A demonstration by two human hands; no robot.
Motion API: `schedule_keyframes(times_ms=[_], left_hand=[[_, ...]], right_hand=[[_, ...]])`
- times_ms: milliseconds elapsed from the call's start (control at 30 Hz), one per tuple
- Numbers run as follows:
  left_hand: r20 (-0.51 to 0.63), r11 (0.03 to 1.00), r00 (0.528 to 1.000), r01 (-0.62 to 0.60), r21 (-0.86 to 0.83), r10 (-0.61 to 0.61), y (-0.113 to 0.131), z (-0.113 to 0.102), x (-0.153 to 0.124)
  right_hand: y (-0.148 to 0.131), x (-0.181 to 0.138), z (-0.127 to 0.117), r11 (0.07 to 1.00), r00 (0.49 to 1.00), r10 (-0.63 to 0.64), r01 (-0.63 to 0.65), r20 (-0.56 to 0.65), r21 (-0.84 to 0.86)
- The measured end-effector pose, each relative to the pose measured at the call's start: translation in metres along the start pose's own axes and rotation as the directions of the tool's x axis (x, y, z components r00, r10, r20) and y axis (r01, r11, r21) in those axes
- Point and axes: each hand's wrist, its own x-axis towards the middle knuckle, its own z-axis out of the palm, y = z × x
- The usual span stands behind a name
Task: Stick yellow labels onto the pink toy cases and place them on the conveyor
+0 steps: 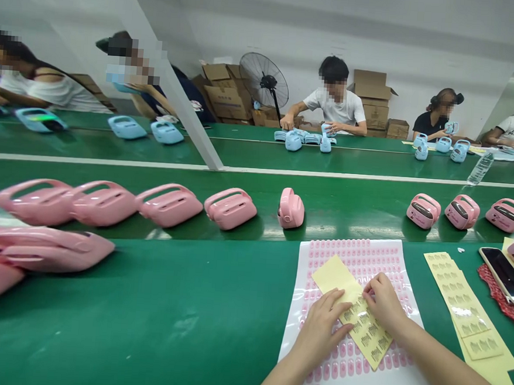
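A yellow sticker strip (351, 307) with small clear labels lies across a white sheet of pink oval stickers (353, 264) on the green table. My left hand (320, 329) rests flat on the strip's near side, fingers stretched out. My right hand (383, 304) presses on the strip's far edge, fingertips pinched at a label.
Pink plastic device shells (229, 208) stand in a row on the conveyor belt, more (462, 211) at right. More yellow strips (468, 316) and a phone (504, 275) lie at right. Across the belt, other people handle blue shells (293, 141). A water bottle (480, 168) stands there.
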Motion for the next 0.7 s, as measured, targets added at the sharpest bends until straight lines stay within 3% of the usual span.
schedule_keyframes(times_ms=[133, 400, 533, 700], left_hand=[[-0.013, 1.0, 1.0, -0.008, 0.0, 0.008, -0.001, 0.0, -0.001], [0.035, 0.999, 0.999, 0.033, 0.012, -0.034, 0.005, -0.005, 0.001], [0.029, 0.999, 0.999, 0.038, 0.01, -0.038, 0.004, -0.005, 0.0], [0.034, 0.999, 0.999, 0.04, 0.024, -0.041, 0.004, -0.004, 0.0]], right_hand=[[0.002, -0.002, 0.001, 0.998, 1.0, -0.01, 0.01, 0.003, 0.063], [0.004, 0.003, -0.015, 0.983, 0.981, 0.017, -0.052, 0.193, 0.174], [0.002, 0.005, -0.012, 0.984, 0.99, 0.096, -0.109, 0.1, 0.139], [0.001, 0.001, 0.0, 1.0, 1.0, -0.002, 0.002, 0.013, 0.023]])
